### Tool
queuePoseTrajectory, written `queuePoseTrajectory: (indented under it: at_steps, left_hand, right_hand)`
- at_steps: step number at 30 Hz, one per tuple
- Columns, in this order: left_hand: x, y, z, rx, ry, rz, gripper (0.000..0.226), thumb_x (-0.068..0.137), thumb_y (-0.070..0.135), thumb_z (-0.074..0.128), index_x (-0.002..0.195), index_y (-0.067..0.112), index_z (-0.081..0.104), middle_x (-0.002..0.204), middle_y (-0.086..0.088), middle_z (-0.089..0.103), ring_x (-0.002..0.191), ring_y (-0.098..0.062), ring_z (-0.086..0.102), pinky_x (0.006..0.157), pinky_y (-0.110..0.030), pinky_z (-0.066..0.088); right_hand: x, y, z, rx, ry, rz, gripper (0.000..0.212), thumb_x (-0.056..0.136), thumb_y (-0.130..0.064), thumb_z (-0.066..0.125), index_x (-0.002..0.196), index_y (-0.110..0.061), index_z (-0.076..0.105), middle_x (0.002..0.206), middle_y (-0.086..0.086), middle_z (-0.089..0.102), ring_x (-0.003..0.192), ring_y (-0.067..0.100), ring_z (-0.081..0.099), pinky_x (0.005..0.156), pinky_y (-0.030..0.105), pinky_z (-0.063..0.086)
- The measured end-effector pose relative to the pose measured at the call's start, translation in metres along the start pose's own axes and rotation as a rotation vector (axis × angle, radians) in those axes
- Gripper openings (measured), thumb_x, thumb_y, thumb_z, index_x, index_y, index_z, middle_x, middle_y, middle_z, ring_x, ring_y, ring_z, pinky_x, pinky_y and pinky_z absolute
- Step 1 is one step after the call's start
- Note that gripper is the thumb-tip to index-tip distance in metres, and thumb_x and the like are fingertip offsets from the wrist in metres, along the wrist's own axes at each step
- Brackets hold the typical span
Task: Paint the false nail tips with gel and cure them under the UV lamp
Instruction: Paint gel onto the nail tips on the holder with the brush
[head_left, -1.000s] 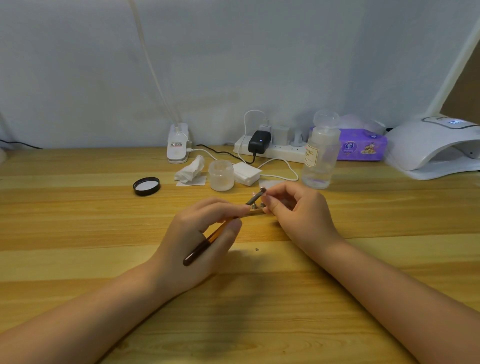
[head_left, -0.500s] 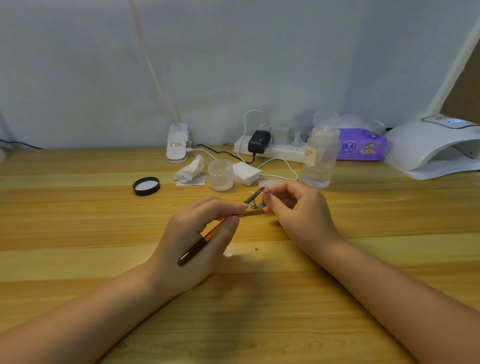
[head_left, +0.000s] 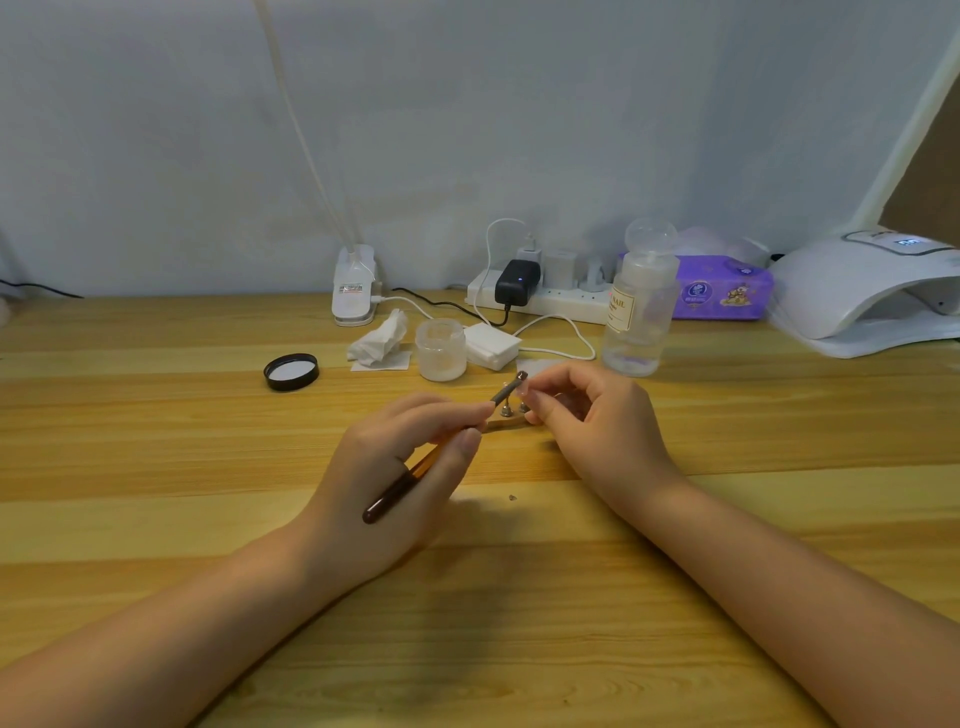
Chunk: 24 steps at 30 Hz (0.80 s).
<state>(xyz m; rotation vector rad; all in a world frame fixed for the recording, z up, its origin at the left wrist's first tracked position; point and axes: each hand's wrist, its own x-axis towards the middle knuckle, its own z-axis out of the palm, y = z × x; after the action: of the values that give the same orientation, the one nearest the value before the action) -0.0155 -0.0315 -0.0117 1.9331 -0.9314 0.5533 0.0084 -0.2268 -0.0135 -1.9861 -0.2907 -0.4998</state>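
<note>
Mid-tabletop, the left hand (head_left: 395, 467) grips the gel brush (head_left: 441, 449), whose tip has lifted slightly since a moment ago toward the nail tip (head_left: 521, 383) pinched by the right hand (head_left: 597, 421) above the wooden stand (head_left: 506, 422). UV lamp (head_left: 862, 291) unmoved at the right edge.

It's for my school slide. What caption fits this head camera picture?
Left hand holds a brush to a nail tip pinched by the right hand.

at mid-frame we see the left hand (head_left: 395, 467) gripping a brown brush (head_left: 431, 457), its tip up by a nail tip pinched in the right hand (head_left: 597, 426), over a small wooden stand (head_left: 506, 422); the uv lamp (head_left: 862, 291) sits far right on the table (head_left: 156, 467)
</note>
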Motion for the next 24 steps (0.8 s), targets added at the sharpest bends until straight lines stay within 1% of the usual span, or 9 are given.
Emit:
queuePoseTrajectory:
  at_steps: [6,8,10,12,14,17,20,22,24]
  left_hand:
    - [-0.0004,0.0002,-0.0006,0.038,0.058,0.051,0.026,0.094,0.019,0.054,0.117,0.012,0.066,0.102,0.0,0.07,0.097,-0.009,0.067,0.083,-0.025,0.053]
    - [-0.0003,-0.0006,-0.0004,0.06,0.028,0.066,0.027,0.094,0.019,0.054,0.117,0.01,0.067,0.104,-0.001,0.069,0.099,-0.009,0.066,0.084,-0.024,0.052]
    - [0.0001,-0.0017,-0.0006,0.062,-0.015,0.058,0.029,0.095,0.019,0.053,0.116,0.008,0.068,0.103,-0.002,0.069,0.098,-0.011,0.066,0.082,-0.028,0.053]
    - [-0.0003,-0.0024,-0.0015,0.05,-0.04,0.055,0.028,0.094,0.018,0.052,0.114,0.007,0.07,0.1,-0.002,0.069,0.095,-0.011,0.066,0.08,-0.027,0.053]
    - [-0.0013,-0.0022,-0.0022,0.051,-0.038,0.051,0.026,0.093,0.017,0.052,0.109,0.008,0.071,0.096,-0.001,0.069,0.092,-0.01,0.066,0.078,-0.023,0.051]
    - [-0.002,-0.0003,-0.0022,0.052,-0.001,0.041,0.024,0.093,0.018,0.051,0.105,0.013,0.071,0.094,0.0,0.069,0.089,-0.011,0.066,0.077,-0.024,0.051]
    - [-0.0004,0.0008,-0.0018,0.066,0.01,0.063,0.024,0.094,0.017,0.052,0.111,0.014,0.068,0.098,0.001,0.069,0.092,-0.009,0.066,0.079,-0.022,0.05]
    - [0.0002,-0.0001,-0.002,0.083,-0.019,0.06,0.027,0.095,0.019,0.052,0.114,0.011,0.069,0.102,0.0,0.069,0.097,-0.009,0.065,0.082,-0.025,0.052]
    - [-0.0006,-0.0012,-0.0028,0.088,-0.052,0.047,0.028,0.094,0.02,0.052,0.113,0.01,0.07,0.103,0.0,0.069,0.099,-0.008,0.065,0.081,-0.027,0.053]
  right_hand:
    - [-0.0004,-0.0007,-0.0002,-0.004,0.009,-0.014,0.017,0.087,-0.018,0.067,0.084,-0.034,0.065,0.08,-0.009,0.069,0.074,0.007,0.066,0.07,0.025,0.054]
    - [0.0,0.0003,-0.0001,-0.006,0.017,-0.004,0.015,0.087,-0.017,0.067,0.084,-0.032,0.066,0.078,-0.009,0.069,0.073,0.005,0.065,0.068,0.021,0.053]
    - [0.0003,0.0012,0.0,0.001,0.029,0.009,0.01,0.086,-0.015,0.068,0.086,-0.024,0.068,0.075,-0.011,0.068,0.071,0.001,0.065,0.067,0.016,0.052]
    - [0.0005,0.001,-0.0001,0.024,0.046,0.013,0.011,0.084,-0.012,0.07,0.083,-0.024,0.068,0.071,-0.013,0.067,0.069,-0.004,0.064,0.066,0.01,0.049]
    - [0.0003,0.0003,-0.0003,0.037,0.052,0.002,0.018,0.085,-0.012,0.069,0.079,-0.029,0.066,0.071,-0.014,0.067,0.068,-0.005,0.064,0.065,0.009,0.048]
    - [0.0003,-0.0003,-0.0006,0.031,0.058,-0.001,0.021,0.085,-0.013,0.069,0.078,-0.032,0.065,0.073,-0.011,0.068,0.069,-0.001,0.064,0.065,0.012,0.05]
    - [0.0004,-0.0003,-0.0005,0.033,0.054,-0.008,0.02,0.085,-0.013,0.069,0.079,-0.031,0.065,0.072,-0.014,0.067,0.069,-0.003,0.064,0.064,0.009,0.048]
    - [0.0002,-0.0002,-0.0005,0.036,0.048,-0.002,0.016,0.085,-0.013,0.069,0.081,-0.028,0.067,0.072,-0.015,0.067,0.069,-0.004,0.064,0.064,0.008,0.048]
    - [0.0,0.0,-0.0005,0.032,0.047,0.0,0.018,0.085,-0.011,0.069,0.08,-0.028,0.066,0.071,-0.015,0.067,0.069,-0.005,0.064,0.064,0.007,0.047]
